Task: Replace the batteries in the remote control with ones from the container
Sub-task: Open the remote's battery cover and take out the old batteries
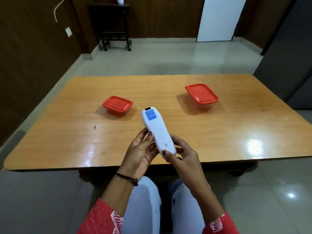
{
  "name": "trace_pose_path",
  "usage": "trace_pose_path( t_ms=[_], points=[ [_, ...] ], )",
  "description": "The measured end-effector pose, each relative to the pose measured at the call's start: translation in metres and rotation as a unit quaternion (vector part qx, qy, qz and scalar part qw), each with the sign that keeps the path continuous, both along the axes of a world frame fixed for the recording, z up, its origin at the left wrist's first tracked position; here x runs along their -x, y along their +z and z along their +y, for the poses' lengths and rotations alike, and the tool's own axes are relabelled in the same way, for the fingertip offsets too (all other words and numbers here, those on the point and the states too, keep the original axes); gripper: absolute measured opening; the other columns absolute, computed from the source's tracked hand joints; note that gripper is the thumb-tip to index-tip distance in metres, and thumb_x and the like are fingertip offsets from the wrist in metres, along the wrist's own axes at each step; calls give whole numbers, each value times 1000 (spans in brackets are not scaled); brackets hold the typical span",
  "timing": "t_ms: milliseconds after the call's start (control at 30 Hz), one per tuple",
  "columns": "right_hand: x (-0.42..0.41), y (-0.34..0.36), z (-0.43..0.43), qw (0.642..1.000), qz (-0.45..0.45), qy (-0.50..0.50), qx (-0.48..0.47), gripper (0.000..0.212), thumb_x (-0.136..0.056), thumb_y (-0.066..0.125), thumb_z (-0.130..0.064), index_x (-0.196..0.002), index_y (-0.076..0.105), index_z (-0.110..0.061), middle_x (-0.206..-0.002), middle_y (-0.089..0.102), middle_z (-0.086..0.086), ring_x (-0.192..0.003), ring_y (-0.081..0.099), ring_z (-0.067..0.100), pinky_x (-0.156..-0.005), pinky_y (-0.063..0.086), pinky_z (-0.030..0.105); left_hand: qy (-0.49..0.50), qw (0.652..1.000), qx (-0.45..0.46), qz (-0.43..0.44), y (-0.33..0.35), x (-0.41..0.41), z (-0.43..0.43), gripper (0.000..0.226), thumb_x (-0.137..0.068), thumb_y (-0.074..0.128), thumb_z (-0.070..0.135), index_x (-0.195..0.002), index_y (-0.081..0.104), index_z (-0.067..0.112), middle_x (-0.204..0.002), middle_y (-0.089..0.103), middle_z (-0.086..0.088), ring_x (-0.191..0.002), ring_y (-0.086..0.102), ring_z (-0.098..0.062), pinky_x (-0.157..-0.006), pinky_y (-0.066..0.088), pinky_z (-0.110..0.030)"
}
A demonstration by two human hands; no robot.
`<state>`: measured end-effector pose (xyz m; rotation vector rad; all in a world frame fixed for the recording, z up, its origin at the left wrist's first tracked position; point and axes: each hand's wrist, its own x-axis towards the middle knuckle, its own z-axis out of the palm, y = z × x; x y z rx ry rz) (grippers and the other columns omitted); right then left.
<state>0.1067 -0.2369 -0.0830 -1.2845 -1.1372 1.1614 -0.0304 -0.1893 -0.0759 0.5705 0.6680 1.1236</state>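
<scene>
I hold a white remote control (157, 129) back side up over the near middle of the wooden table (67, 135). A blue label sits near its far end and its back cover is closed. My left hand (141, 152) cups its left side, thumb on the back. My right hand (180, 154) grips the near end, thumb on the cover's lower edge. Two clear containers with red lids stand closed on the table: a smaller one (117, 104) to the left and a larger one (201, 94) to the right. Their contents are hidden.
A small dark speck (95, 127) lies on the table at the left. Beyond the table are a tiled floor, a black wheeled stand (116, 26) against the wood-panelled wall and a white door (217, 17). My knees (146, 200) are below the table's near edge.
</scene>
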Motion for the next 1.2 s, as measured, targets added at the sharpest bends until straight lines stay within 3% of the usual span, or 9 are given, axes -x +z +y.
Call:
trace_pose_path(
  t_ms=[100, 200, 367, 500, 600, 700, 833, 1033, 1200],
  points=[
    [2, -9, 9, 992, 108, 27, 54, 28, -87, 63, -10, -114, 64, -20, -112, 66, 10, -88, 67, 18, -67, 57, 30, 29, 999, 9, -26, -11, 0, 6, 26, -92, 46, 8, -115, 55, 14, -104, 68, -9, -91, 68, -20, -79, 57, -32],
    [4, -17, 37, 979, 186, 34, 69, 21, -88, 60, -5, -108, 65, -11, -108, 69, 15, -93, 69, 25, -75, 58, 34, 55, 998, -2, 8, -18, 0, 30, 31, -93, 45, 8, -123, 52, 12, -109, 65, -9, -94, 65, -19, -81, 53, -29],
    [-4, -29, 108, 975, 214, 25, 53, 22, -84, 62, -1, -106, 64, -3, -96, 70, 13, -84, 68, 26, -58, 53, 28, 81, 997, -3, -11, -25, 5, 93, 34, -84, 55, 24, -115, 56, 10, -103, 66, -8, -97, 63, -20, -88, 47, -35],
    [-23, -37, 165, 975, 210, -58, 37, 15, -80, 67, -11, -95, 69, -12, -76, 65, -1, -70, 57, 15, -55, 43, 26, 106, 992, 6, 72, -40, 16, 134, 32, -74, 71, 23, -104, 61, 16, -86, 71, 2, -75, 68, -13, -59, 58, -32],
    [-15, -46, 189, 952, 279, -105, 69, 18, -84, 66, -23, -94, 70, -9, -82, 65, 7, -76, 58, 20, -62, 49, 32, -3, 983, -16, 180, -54, 7, 146, 44, -68, 73, 18, -110, 60, 15, -82, 74, -4, -65, 69, -15, -50, 54, -26],
    [-2, -56, 195, 957, 251, -94, 111, 25, -86, 64, -29, -98, 70, -8, -84, 69, 12, -69, 65, 23, -62, 55, 34, -33, 968, -42, 244, -63, -6, 152, 51, -67, 72, 25, -115, 61, 15, -91, 71, -9, -72, 67, -19, -55, 52, -27],
    [1, -59, 197, 957, 266, -71, 94, 29, -87, 63, -23, -112, 66, -9, -106, 69, 16, -93, 66, 27, -88, 52, 49, -70, 959, -70, 267, -68, -2, 148, 48, -72, 72, 20, -118, 60, 20, -108, 73, 0, -99, 68, -14, -82, 55, -28],
    [-5, -66, 194, 981, 160, 48, 99, 54, -85, 64, -6, -133, 48, -26, -113, 68, 12, -106, 64, 27, -94, 51, 44, -56, 956, -86, 274, -78, -1, 141, 39, -82, 63, 4, -118, 60, 18, -107, 74, 2, -99, 69, -14, -78, 56, -23],
    [-8, -71, 198, 975, 193, 48, 98, 58, -85, 63, -3, -136, 45, -24, -113, 68, 16, -106, 64, 31, -92, 52, 46, -23, 958, -96, 271, -83, -12, 137, 40, -82, 63, -1, -117, 58, 18, -95, 75, 16, -96, 68, -3, -72, 54, -17]
  ],
)
